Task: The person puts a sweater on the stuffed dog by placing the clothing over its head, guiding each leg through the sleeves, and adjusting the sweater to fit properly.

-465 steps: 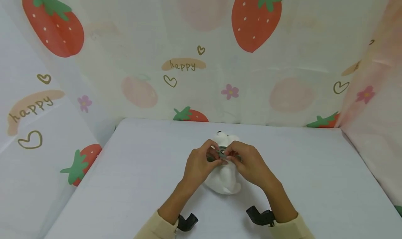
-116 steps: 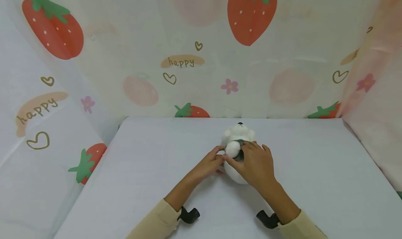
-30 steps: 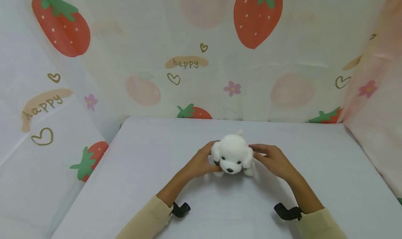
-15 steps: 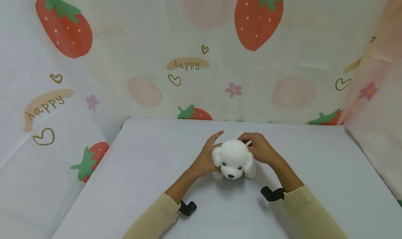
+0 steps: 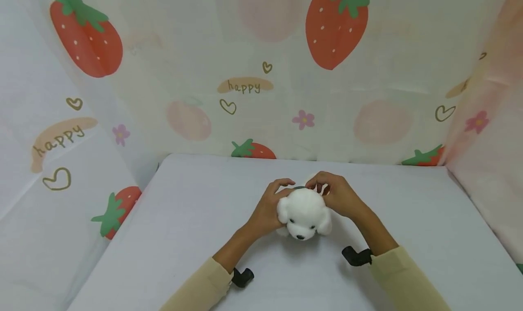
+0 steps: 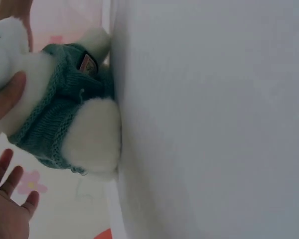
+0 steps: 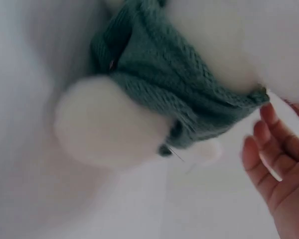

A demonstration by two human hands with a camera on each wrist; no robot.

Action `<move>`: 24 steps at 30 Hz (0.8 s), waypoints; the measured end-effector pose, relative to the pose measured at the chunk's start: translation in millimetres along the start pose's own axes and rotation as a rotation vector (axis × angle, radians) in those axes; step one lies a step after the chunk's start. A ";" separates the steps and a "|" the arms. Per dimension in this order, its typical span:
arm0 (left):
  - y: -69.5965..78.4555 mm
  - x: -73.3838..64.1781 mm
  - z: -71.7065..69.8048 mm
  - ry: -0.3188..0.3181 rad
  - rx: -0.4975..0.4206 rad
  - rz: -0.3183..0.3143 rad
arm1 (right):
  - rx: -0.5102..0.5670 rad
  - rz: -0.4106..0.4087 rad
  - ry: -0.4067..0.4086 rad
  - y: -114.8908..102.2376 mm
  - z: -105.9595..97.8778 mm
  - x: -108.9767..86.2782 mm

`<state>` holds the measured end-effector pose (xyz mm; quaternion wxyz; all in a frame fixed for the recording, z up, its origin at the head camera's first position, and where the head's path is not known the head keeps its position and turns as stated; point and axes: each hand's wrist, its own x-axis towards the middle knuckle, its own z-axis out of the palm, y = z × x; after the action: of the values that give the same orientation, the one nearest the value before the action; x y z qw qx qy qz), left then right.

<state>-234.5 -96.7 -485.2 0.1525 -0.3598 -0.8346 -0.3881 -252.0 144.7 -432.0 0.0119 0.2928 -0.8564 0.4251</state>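
On the white table (image 5: 163, 256), somewhat right of the middle, one item under handling: plush dog (image 5: 304, 211), white, seated, with drooping ears, dark eyes and black nose, head lowered and turned toward the person.

Dress of same: one green knitted garment (image 6: 70, 74), wrapped about the body below the head, with a ribbed edge and a small sewn label (image 6: 88, 64). Its upper edge shows as a dark strip behind the head.

Left hand (image 5: 261, 213): holds the dog by its side in a wide grip, thumb laid on the white fur just below the head, several fingers spread behind. How firmly it presses, I cannot tell.

Right hand (image 5: 340, 195): at the back of the neck, narrow grip, fingertips pinching the garment's edge; the remaining fingers are bent and apart from the fur.

Accessories: two beige sleeves (image 5: 408, 274); two black curved pieces, one beside the left wrist (image 5: 244, 278), one beside the right (image 5: 357, 256).

Surround: pale hanging cloth (image 5: 253, 129) behind the table, printed with strawberries, pink flowers, heart outlines and the word "happy".
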 end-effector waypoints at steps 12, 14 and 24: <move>-2.6 -2.8 -0.5 0.052 0.056 0.065 | -0.112 -0.083 -0.063 -2.4 5.8 1.8; -1.5 -2.9 -1.0 0.048 0.069 0.052 | -0.030 -0.039 -0.072 -1.6 7.5 2.1; -2.2 -0.3 -14.2 -0.236 -0.209 -0.060 | 0.115 0.099 -0.093 6.8 -4.8 -5.4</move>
<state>-236.2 -108.6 -477.3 0.0034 -0.3918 -0.8123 -0.4320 -252.1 154.1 -435.2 -0.0657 0.2698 -0.8437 0.4594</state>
